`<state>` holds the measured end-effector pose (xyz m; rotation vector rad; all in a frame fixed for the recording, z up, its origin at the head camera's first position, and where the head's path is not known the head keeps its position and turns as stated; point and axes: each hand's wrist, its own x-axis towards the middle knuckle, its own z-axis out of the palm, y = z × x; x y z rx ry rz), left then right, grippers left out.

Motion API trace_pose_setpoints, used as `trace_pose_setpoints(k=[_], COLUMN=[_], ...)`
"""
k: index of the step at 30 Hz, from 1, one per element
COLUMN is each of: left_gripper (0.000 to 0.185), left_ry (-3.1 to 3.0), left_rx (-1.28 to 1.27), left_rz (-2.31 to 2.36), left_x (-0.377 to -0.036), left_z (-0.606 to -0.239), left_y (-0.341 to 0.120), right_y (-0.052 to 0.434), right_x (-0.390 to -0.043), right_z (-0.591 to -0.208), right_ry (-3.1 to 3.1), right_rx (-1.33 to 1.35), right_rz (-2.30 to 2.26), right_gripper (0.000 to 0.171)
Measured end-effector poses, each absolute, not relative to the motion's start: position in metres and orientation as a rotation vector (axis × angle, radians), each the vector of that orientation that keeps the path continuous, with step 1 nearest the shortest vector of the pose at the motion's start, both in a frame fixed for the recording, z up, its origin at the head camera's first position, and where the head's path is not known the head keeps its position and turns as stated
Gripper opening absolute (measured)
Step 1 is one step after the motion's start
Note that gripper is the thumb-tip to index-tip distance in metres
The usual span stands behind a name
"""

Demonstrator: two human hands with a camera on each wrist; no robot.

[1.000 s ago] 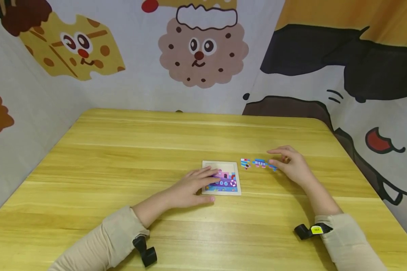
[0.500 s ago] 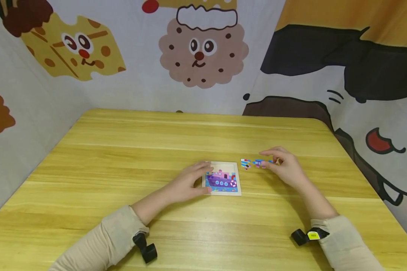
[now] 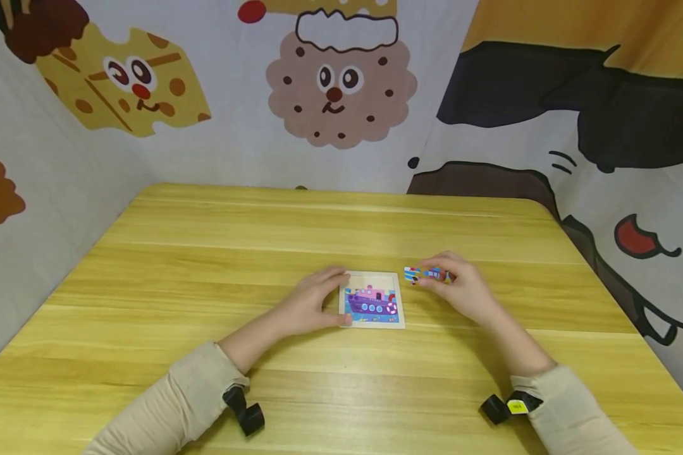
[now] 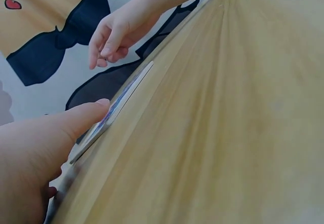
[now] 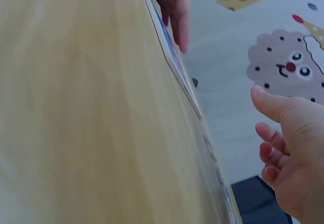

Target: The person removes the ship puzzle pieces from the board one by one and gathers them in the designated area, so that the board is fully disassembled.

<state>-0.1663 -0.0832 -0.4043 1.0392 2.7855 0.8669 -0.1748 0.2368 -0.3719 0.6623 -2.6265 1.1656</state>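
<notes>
Puzzle tray [image 3: 375, 280] and pieces [image 3: 411, 275] on the bench [image 3: 205, 253]
Pieces lie between the tray and the bench's right edge.

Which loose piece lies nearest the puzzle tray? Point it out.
The blue-and-white striped piece, leftmost in the head view, right of the puzzle tray. The other loose pieces lie farther right, partly behind the right hand.

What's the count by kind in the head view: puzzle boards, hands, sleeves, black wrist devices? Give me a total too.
Puzzle boards: 1 (puzzle board with the boat picture)
Hands: 2 (left hand, right hand)
Sleeves: 2 (left sleeve, right sleeve)
Black wrist devices: 2 (left device, right device)
Total: 7
</notes>
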Motion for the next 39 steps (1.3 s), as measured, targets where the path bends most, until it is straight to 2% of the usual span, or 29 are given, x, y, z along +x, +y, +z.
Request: trace_pose_setpoints(k=[12, 23, 39], left_gripper=[0.101, 0.102, 0.101], left_ry=[2.814, 2.818, 2.802], left_rx=[0.978, 0.957, 0.933], left_rz=[0.749, 0.745, 0.765], left_x=[-0.169, -0.17, -0.167], left_z=[-0.406, -0.407, -0.403], left_y=[-0.085, -0.084, -0.083], right_y=[0.204, 0.175, 0.15], right_x=[-0.164, -0.163, -0.173], right_z=[-0.373, -0.38, -0.384], right_ry=[-2.672, -2.722, -2.883], right_rx=[0.749, 0.78, 0.903], right_rz=[1.238, 1.237, 1.227], right_gripper=[0.03, 0.027, 0.033])
